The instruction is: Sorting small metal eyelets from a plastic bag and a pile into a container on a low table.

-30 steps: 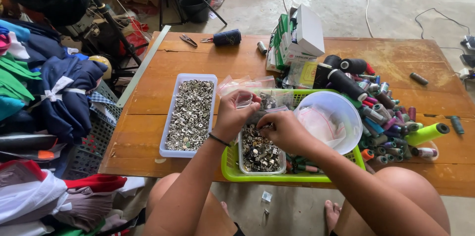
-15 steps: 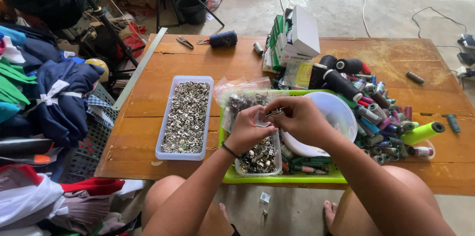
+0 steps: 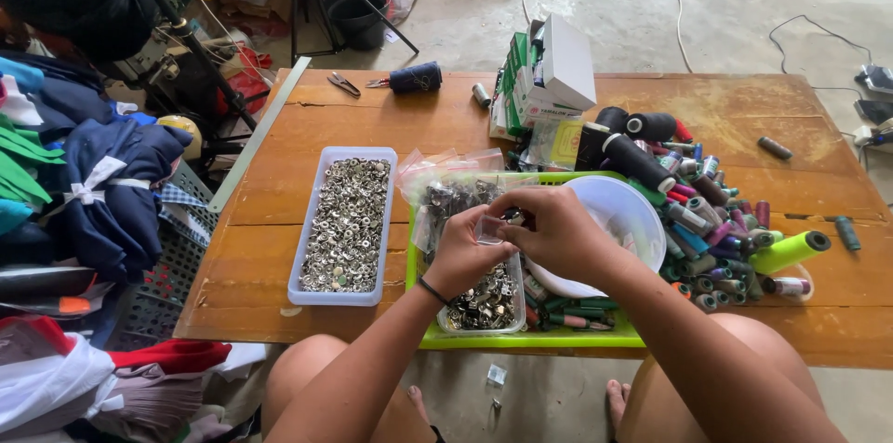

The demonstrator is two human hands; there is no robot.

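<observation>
My left hand (image 3: 462, 252) and my right hand (image 3: 555, 231) meet over a lime-green tray (image 3: 521, 338) on a wooden table (image 3: 279, 211). Together they pinch a small clear plastic bag (image 3: 490, 228) held between the fingertips. Under the hands, inside the tray, sits a small clear container of metal snap buttons (image 3: 482, 305). A white bowl (image 3: 625, 211) lies in the tray just right of my right hand. Clear bags of metal pieces (image 3: 445, 190) lie at the tray's far left corner.
A long clear tray of silvery buttons (image 3: 344, 224) lies left of the green tray. Several thread spools (image 3: 716, 220) pile up at the right, with a lime cone (image 3: 789, 251). Boxes (image 3: 549, 71), scissors (image 3: 343, 83) and a dark spool (image 3: 414, 78) stand farther back. Clothes (image 3: 84, 183) are heaped at the left.
Both hands have risen a little from the button container and come together, now pinching a small clear bag between them. The view has shifted slightly.
</observation>
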